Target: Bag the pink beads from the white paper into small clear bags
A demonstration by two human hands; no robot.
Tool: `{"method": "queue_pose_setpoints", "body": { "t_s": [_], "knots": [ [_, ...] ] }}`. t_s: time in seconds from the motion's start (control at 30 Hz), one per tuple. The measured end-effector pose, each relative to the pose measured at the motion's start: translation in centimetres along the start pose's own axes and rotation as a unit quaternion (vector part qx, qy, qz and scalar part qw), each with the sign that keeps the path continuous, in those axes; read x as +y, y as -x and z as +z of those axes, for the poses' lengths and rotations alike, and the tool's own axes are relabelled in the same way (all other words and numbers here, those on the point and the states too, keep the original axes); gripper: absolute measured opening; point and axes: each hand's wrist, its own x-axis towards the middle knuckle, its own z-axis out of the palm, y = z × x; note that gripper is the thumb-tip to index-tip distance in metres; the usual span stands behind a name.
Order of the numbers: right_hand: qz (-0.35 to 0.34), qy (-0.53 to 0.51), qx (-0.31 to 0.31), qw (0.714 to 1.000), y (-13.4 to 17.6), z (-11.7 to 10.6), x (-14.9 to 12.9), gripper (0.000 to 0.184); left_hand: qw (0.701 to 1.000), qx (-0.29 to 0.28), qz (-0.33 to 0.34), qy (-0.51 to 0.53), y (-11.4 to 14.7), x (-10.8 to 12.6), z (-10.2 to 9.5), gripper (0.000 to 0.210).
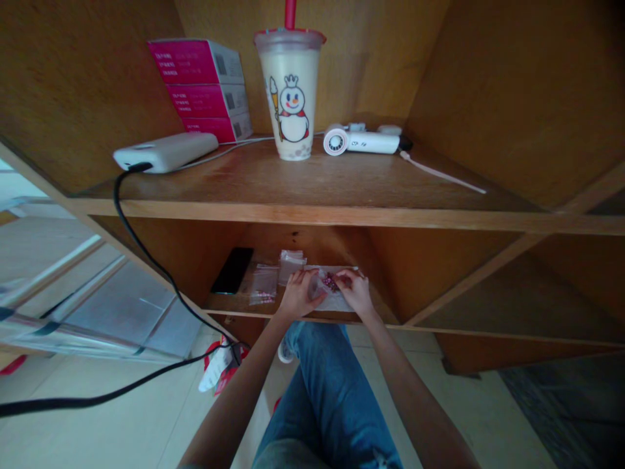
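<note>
On the lower shelf lies a clear plastic bag (336, 301) with small pink and dark red beads (329, 281) at its middle. My left hand (299, 294) rests on the bag's left side, fingers stretched forward and thumb apart. From the right, my right hand (357, 292) reaches to the beads with thumb and fingertips pinched together; whatever is between them is too small to make out. Left of my left hand is a small zip bag (264, 284) with a few pinkish beads at its bottom. Behind it sit several more clear zip bags (291, 264).
A black phone (233, 270) lies at the lower shelf's left. Above stand a drink cup (293, 98), pink boxes (200, 101), a white power bank (166, 151) and a white handheld fan (366, 141). A black cable (146, 244) hangs down the left side.
</note>
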Motion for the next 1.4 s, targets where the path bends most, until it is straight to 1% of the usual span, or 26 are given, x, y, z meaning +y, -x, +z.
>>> {"method": "queue_pose_setpoints", "body": {
  "t_s": [0.1,0.27,0.43,0.53,0.63,0.7,0.8,0.9,1.03,1.1,1.2,1.27,1.4],
  "knots": [
    [-0.006,-0.037,-0.022,0.999,0.3,0.2,-1.0,0.015,1.0,-0.002,0.007,0.018,0.0,-0.1,0.1,0.051],
    [-0.011,-0.091,-0.084,0.992,0.6,1.0,-1.6,0.017,1.0,-0.002,0.014,0.02,0.1,-0.5,0.4,0.052],
    [-0.012,-0.097,-0.083,0.992,0.9,1.1,-1.6,0.029,0.999,0.009,0.016,0.026,0.1,-0.5,0.4,0.051],
    [-0.018,-0.109,-0.105,0.988,1.1,1.0,-1.6,0.029,0.999,0.017,0.017,0.025,0.0,-0.5,0.4,0.05],
    [-0.021,-0.114,-0.129,0.985,1.2,1.0,-1.7,0.025,1.0,0.026,0.004,0.017,0.0,-0.5,0.4,0.049],
    [-0.021,-0.118,-0.128,0.985,1.2,0.9,-1.9,0.024,0.999,0.028,-0.003,0.025,0.0,-0.6,0.4,0.05],
    [-0.021,-0.135,-0.116,0.984,1.1,0.8,-2.2,0.021,0.997,0.035,-0.015,0.064,0.0,-0.6,0.3,0.05],
    [-0.024,-0.162,-0.109,0.98,0.9,0.5,-2.3,0.018,0.991,0.059,-0.051,0.113,0.0,-0.8,0.2,0.05],
    [-0.016,-0.171,-0.096,0.981,0.7,0.1,-1.8,0.015,0.979,0.092,-0.106,0.151,-0.2,-1.2,0.4,0.035],
    [-0.012,-0.17,-0.089,0.981,0.7,0.1,-1.6,0.015,0.977,0.087,-0.118,0.155,-0.2,-1.4,0.6,0.027],
    [-0.011,-0.173,-0.082,0.981,0.7,0.0,-1.4,0.018,0.978,0.063,-0.123,0.157,-0.3,-1.6,0.7,0.021],
    [-0.01,-0.176,-0.078,0.981,0.7,-0.1,-1.5,0.019,0.976,0.051,-0.132,0.163,-0.3,-1.6,0.7,0.02],
    [-0.009,-0.17,-0.079,0.982,0.7,-0.1,-1.6,0.02,0.969,0.046,-0.151,0.191,-0.2,-1.5,0.7,0.023]
  ]
}}
